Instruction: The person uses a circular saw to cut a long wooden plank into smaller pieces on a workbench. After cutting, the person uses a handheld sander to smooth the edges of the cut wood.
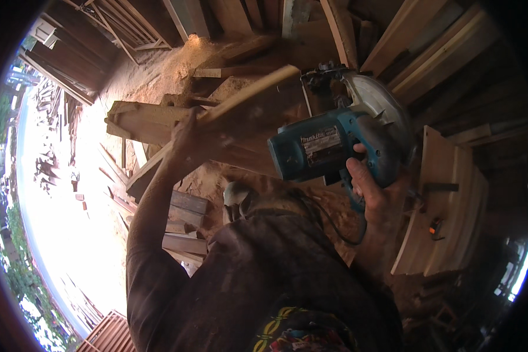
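My right hand (pixel 380 190) is closed round the rear handle of a teal circular saw (pixel 293 154). The saw's pale blade guard (pixel 381 100) is on its far right side, and its base sits at the right end of a wide wooden board (pixel 246 120). Whether the blade is turning cannot be seen. My left hand (pixel 188 139) grips the board left of the saw, its fingers at the board's far edge. A dark power cord (pixel 346 239) loops down from the saw's handle.
Shorter timber pieces (pixel 144 120) lie under and beyond the board. Sawdust (pixel 188 64) covers the ground. Planks (pixel 446 53) lean at the far right; nearer, more boards (pixel 440 199) carry a small orange-and-black object (pixel 435 226). Wood offcuts (pixel 185 208) lie by my left arm.
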